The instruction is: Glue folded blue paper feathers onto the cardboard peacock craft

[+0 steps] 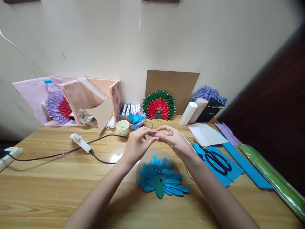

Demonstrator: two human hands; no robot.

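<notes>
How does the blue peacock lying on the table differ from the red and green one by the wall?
The blue peacock lies flat on the table, while the red-and-green peacock stands upright before a brown board. The blue peacock's feathers are all blue; the red-and-green peacock has red feathers inside a green outer fan. Both share a green body and fanned feathers.

Blue peacock craft [164, 181] is lying face up on surface [59, 197]. Overlapping blue feathers are fanning across rounded brown backing [170, 157]; upper margin is showing bare. Lower right feathers are projecting past backing. Green body [159, 189] is occupying centre, lower end extending below feathers. Small pale dots [158, 172] are cresting head.
</notes>
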